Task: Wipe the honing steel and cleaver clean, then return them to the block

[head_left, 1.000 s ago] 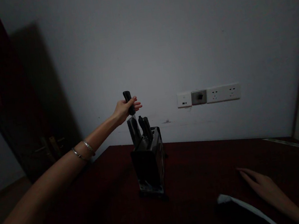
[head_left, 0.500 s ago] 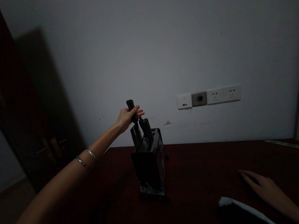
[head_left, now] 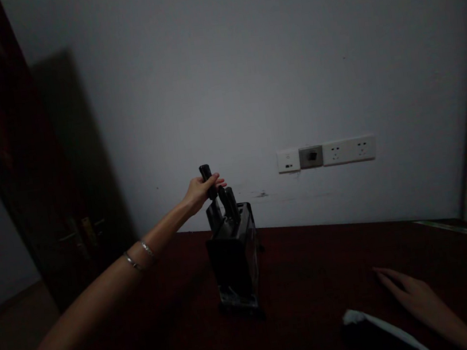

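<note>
My left hand [head_left: 201, 192] is closed around the black handle of a kitchen knife [head_left: 206, 174]. Its broad blade stands partly inside the slot at the left of a black knife block [head_left: 230, 259]. Two more black-handled tools, one a knife by its grip [head_left: 232, 201], stand in the block just right of my hand. The block sits upright on the dark red table [head_left: 311, 268]. My right hand [head_left: 415, 294] lies flat on the tabletop at the lower right, fingers stretched out and holding nothing.
A dark object with a pale edge [head_left: 380, 325] lies beside my right hand at the front. Behind the table, the wall carries several sockets and switches [head_left: 334, 152]. To the left stands a dark red door [head_left: 37, 168] with a metal handle.
My left hand has come down slightly with the knife, whose blade is now deeper in the block. My right hand stays where it was.
</note>
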`<state>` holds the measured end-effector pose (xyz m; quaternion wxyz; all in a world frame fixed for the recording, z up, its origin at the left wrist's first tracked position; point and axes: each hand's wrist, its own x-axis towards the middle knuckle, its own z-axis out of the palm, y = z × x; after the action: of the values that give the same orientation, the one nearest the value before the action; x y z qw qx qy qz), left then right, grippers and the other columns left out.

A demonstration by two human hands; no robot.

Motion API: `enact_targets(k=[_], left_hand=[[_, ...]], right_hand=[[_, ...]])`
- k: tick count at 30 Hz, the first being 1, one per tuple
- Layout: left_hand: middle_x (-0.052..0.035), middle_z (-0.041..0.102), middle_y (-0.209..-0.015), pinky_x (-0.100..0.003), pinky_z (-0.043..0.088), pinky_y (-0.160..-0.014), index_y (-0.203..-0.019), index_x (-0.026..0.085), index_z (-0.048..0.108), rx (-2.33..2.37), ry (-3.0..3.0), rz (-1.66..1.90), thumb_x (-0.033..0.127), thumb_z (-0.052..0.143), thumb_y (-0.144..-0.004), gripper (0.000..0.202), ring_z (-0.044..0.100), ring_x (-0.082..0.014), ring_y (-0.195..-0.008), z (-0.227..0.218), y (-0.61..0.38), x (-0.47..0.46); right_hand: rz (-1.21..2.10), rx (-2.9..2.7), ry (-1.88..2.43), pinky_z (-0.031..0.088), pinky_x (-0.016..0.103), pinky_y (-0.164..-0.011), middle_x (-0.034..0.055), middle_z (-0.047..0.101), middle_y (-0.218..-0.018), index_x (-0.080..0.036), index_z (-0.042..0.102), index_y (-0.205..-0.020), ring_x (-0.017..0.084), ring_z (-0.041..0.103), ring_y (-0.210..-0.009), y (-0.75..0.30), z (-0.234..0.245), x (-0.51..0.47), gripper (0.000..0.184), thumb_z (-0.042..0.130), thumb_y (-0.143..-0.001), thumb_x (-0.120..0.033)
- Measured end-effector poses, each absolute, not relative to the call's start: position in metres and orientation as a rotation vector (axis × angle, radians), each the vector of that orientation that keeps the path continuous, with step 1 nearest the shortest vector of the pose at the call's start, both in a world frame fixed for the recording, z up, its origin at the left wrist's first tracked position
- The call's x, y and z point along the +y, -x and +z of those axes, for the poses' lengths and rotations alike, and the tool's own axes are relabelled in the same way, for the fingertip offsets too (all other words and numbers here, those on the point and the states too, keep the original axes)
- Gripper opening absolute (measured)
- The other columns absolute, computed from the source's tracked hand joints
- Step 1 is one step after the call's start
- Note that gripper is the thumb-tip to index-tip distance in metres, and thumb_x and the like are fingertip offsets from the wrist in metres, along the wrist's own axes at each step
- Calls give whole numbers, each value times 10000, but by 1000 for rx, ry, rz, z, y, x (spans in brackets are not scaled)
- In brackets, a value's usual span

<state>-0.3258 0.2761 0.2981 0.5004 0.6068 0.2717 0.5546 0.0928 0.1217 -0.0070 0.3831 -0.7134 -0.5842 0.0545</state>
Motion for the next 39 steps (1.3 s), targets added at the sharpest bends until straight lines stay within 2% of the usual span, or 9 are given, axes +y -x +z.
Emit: enact_targets(k=[6, 13, 19, 28, 34, 39], left_hand=[[-178, 671, -880, -335, 520, -735, -868, 45, 600, 674, -1483, 1329, 247, 665, -757, 240, 668, -215, -775, 293, 328, 277], [-158, 681, -872, -256, 507, -650, -846, 54, 624, 733, -1513, 1320, 261, 678, -740, 238, 660, -168, -707, 286, 328, 277], [-142, 685, -853, -255, 494, -663, -823, 78, 651, 750, -1546, 1320, 306, 699, -710, 260, 653, -171, -732, 279, 329, 280], [-82, 648, -710, -201, 367, -471, -838, 62, 665, 802, -1615, 1322, 383, 717, -673, 364, 566, -102, -552, 267, 332, 289], [-79, 633, -685, -221, 387, -523, -807, 61, 658, 823, -1619, 1320, 397, 719, -665, 370, 564, -109, -576, 261, 332, 288], [-81, 640, -709, -229, 406, -553, -763, 71, 649, 835, -1601, 1303, 413, 733, -640, 372, 578, -116, -601, 255, 333, 289]], right_hand=[[134, -1484, 1840, 458, 392, -921, 121, 676, -1051, -140, 664, -960, 289, 611, -1010, -90, -4, 121, 538, 348, -728, -509], [103, -1474, 1816, 481, 384, -886, 96, 697, -1003, -181, 681, -903, 281, 632, -970, -88, -1, 120, 467, 375, -718, -481], [71, -1457, 1806, 487, 373, -876, 85, 704, -988, -196, 687, -882, 274, 638, -960, -90, -5, 120, 421, 402, -722, -462], [90, -1480, 1806, 470, 402, -897, 123, 689, -1016, -150, 673, -926, 295, 625, -982, -95, -12, 124, 497, 372, -722, -489], [71, -1470, 1795, 481, 385, -883, 98, 698, -1001, -183, 678, -901, 286, 635, -962, -93, -12, 123, 431, 397, -733, -464], [91, -1479, 1817, 457, 399, -917, 127, 677, -1047, -139, 664, -968, 291, 618, -994, -93, -12, 122, 501, 369, -745, -478]])
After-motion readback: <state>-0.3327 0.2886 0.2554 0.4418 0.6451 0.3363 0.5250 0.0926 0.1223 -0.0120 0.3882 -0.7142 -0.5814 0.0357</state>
